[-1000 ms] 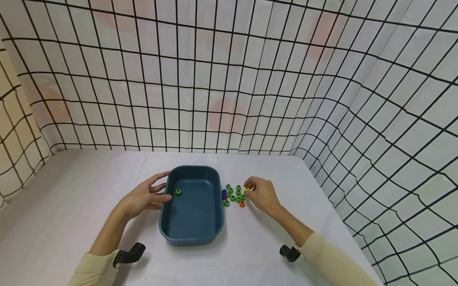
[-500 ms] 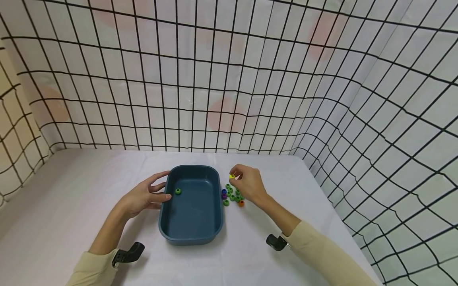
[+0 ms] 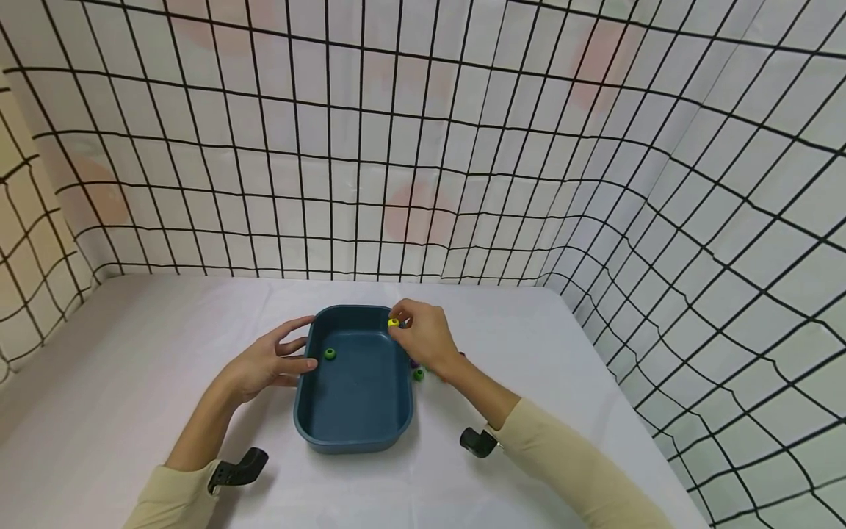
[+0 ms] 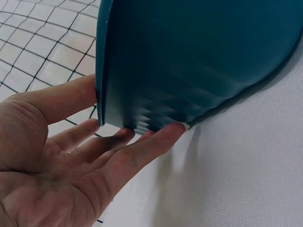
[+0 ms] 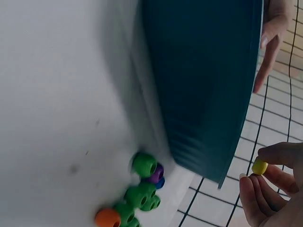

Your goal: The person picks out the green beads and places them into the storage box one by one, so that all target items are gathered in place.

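In the head view a deep blue-green tray point(image 3: 353, 397) stands on the white table, with one green bead point(image 3: 330, 354) on its floor. My left hand point(image 3: 267, 365) touches the tray's left side; in the left wrist view its digits lie relaxed against the rim and outer wall. Over the tray's far right corner, my right hand point(image 3: 428, 336) pinches a yellow bead point(image 5: 259, 166) between thumb and fingertip. On the table beside the tray's right wall lie several green beads point(image 5: 137, 195), an orange bead point(image 5: 108, 218), a purple bead point(image 5: 153, 176) and a blue bead point(image 5: 160, 182), mostly hidden by my right hand in the head view.
A black wire grid point(image 3: 357, 147) with white cloth behind it rises at the back and along the sides. White cloth point(image 3: 423, 485) covers the table. A black wrist camera point(image 3: 241, 469) is strapped to the left sleeve, another camera point(image 3: 477, 443) to the right.
My right hand has lifted the yellow bead from the group and carried it left to the tray's far right corner. The left hand and tray have stayed in place.
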`<state>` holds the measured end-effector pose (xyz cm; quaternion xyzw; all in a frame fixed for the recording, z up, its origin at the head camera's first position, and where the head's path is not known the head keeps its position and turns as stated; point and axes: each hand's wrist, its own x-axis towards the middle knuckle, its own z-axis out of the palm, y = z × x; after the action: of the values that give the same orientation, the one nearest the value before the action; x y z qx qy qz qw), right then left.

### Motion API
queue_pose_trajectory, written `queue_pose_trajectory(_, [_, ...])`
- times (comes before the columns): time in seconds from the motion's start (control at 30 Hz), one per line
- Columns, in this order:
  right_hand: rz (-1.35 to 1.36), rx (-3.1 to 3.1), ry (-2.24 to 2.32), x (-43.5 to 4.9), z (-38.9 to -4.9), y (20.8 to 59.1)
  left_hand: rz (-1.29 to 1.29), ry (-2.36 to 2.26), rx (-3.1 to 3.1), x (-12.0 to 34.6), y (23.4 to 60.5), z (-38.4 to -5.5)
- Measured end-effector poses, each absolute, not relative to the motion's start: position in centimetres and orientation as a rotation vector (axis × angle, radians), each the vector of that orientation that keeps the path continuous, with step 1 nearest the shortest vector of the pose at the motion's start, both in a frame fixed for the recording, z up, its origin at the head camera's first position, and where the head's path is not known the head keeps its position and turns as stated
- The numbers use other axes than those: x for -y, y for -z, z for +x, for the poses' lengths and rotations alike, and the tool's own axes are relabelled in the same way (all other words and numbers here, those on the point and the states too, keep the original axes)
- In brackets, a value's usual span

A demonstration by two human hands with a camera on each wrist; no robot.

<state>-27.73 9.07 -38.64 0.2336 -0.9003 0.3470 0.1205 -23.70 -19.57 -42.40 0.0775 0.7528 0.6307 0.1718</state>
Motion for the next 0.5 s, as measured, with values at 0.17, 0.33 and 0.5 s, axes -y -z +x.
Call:
queue_pose_trajectory(0.17, [0.718, 2.645, -0.996, -7.5, -27.7, 39.0, 0.229, -1.789, -2.133, 19.6, 42.3, -23.8])
queue_pose_trajectory(0.33, [0.696, 2.665, -1.016, -6.2, -27.8, 39.7, 0.219, -1.790, -2.131, 19.6, 42.4, -23.8])
queue_pose_trajectory(0.5, [0.672, 2.669, -1.009, -5.1, -27.9, 40.7, 0.207, -1.782, -2.138, 19.6, 42.3, -23.7])
